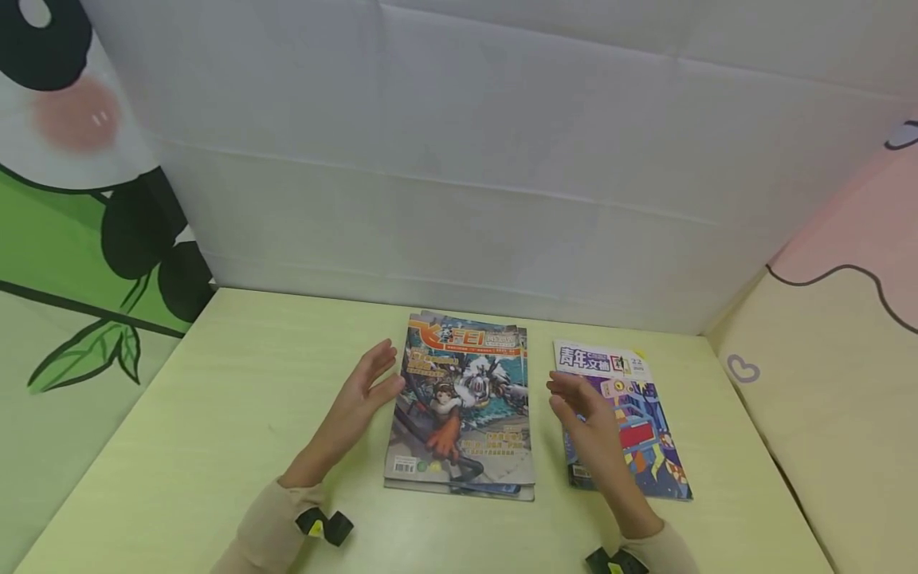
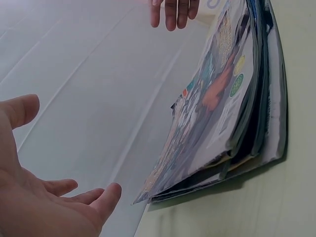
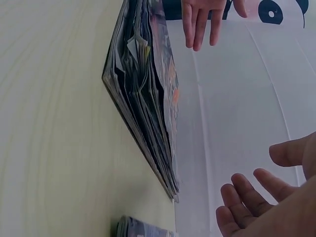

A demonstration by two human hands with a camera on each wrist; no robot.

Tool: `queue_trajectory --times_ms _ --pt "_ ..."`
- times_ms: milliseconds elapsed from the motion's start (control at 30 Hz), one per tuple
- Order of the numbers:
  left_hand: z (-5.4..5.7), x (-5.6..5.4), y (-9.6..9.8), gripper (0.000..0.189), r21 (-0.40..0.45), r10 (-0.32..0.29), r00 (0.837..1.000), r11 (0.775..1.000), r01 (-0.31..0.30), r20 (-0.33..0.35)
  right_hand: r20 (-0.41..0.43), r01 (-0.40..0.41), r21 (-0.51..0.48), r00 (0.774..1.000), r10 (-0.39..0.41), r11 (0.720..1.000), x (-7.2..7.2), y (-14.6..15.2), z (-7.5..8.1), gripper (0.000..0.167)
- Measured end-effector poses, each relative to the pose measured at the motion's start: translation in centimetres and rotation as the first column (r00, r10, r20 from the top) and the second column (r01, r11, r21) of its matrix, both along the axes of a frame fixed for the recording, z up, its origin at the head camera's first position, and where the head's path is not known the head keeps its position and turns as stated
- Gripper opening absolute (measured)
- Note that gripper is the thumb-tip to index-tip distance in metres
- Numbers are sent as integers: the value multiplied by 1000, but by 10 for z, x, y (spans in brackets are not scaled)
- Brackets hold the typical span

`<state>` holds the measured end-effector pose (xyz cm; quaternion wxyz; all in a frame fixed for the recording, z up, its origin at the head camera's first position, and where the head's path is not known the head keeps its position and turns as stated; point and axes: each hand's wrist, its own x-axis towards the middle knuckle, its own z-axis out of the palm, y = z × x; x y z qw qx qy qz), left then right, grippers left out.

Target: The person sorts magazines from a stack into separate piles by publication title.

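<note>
A stack of magazines [image 1: 459, 406] lies in the middle of the table, its top cover showing a figure in orange and a white robot. At its left edge hovers my left hand [image 1: 355, 410], fingers spread and nothing in them. My right hand [image 1: 595, 430] hangs over the left part of a second magazine [image 1: 649, 430] with a purple and blue cover, also holding nothing. In the left wrist view the stack [image 2: 222, 98] has uneven, slightly parted edges, and a gap separates it from the hand. The right wrist view shows the stack's other side [image 3: 143, 89] with loose pages.
The pale yellow table [image 1: 237, 399] meets a white creased sheet [image 1: 459, 199] at the back. Cartoon-printed panels stand on the left [image 1: 79, 239] and on the right [image 1: 846, 383]. Both wrists wear small black camera mounts [image 1: 326, 526].
</note>
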<state>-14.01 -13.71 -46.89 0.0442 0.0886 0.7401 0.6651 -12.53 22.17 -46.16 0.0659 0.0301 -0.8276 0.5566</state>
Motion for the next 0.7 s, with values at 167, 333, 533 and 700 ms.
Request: queue_trajectory --times_ms 167,333,533,700 --pt "0 0 -1 75 -13 14 1000 1000 -14 9 53 -31 -75 998 35 997 -1 -12 6 36" --pt "-5 -4 -2 76 -20 29 999 999 -28 32 96 -21 -103 995 31 994 -3 -18 7 37" --pt "-6 -7 -5 77 -45 49 998 998 -47 47 134 -17 -101 991 31 995 -3 -17 4 37" --pt "-5 -7 -7 78 -71 55 997 996 -51 58 146 -27 -106 988 42 994 -5 -17 2 38"
